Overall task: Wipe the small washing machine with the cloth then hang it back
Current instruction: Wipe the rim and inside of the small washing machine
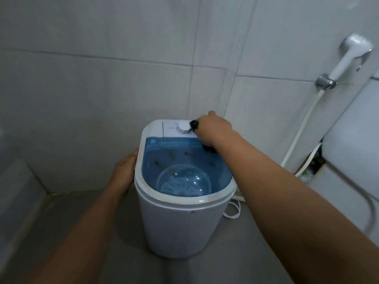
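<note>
A small white washing machine (176,226) with a clear blue lid (184,160) stands on the grey floor in the corner. A white dial (184,127) sits on its back panel. My right hand (213,128) presses a dark cloth (194,124) against the panel just right of the dial; most of the cloth is hidden under the hand, with a bit showing below it over the lid. My left hand (125,171) grips the machine's left rim, fingers curled around the side.
Tiled walls close in behind and to the left. A white hand shower (352,54) hangs on the right wall with its hose (303,128) running down. A white toilet tank (352,140) stands at right. A white cord (233,210) lies on the floor behind the machine.
</note>
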Motion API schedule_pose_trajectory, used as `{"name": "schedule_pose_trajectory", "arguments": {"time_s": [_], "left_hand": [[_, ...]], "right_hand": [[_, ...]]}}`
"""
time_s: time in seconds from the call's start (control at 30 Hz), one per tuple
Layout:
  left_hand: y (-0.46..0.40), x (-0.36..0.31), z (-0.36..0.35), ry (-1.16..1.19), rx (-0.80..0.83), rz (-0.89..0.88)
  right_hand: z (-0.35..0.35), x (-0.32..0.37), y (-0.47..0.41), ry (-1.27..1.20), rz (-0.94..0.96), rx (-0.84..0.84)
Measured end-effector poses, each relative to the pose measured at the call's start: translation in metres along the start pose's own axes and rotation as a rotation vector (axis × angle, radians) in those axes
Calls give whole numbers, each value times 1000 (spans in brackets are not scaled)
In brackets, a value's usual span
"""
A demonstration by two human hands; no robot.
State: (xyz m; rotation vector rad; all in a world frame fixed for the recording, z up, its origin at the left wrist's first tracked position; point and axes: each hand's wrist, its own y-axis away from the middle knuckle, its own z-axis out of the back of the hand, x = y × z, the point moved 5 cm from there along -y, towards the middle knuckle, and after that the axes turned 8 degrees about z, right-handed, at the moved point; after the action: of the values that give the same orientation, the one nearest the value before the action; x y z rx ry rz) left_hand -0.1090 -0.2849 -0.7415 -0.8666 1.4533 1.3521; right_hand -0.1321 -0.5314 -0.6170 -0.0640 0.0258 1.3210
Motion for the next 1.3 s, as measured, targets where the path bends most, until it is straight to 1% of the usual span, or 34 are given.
{"name": "schedule_pose_trajectory", "arguments": {"time_s": [0.13,0.3,0.4,0.47,0.57,0.63,0.87,1.03,1.17,1.3], "left_hand": [[-1,-11,3,-51,19,10],[-7,-15,-3,-37,64,17],[-9,-18,1,-87,31,22],[-13,-15,4,-139,11,6],[-19,-8,5,-137,19,-3],[-23,-5,5,-127,17,-16],[-15,-5,3,-55,17,4],[-14,-4,5,-25,9,5],[-16,-5,4,-46,4,3],[-17,-5,4,-63,-2,-13]], "right_hand": [[-3,1,11,38,57,55],[-6,-12,4,-22,14,-67],[-2,-10,0,-38,3,-54],[-2,-7,3,-27,44,-26],[-7,-10,12,2,134,6],[-8,-16,13,-4,152,2],[0,-31,-19,-96,16,-23],[-6,-28,-7,-130,-9,-46],[-10,-23,12,-37,-10,-35],[-9,-16,17,55,-29,-74]]}}
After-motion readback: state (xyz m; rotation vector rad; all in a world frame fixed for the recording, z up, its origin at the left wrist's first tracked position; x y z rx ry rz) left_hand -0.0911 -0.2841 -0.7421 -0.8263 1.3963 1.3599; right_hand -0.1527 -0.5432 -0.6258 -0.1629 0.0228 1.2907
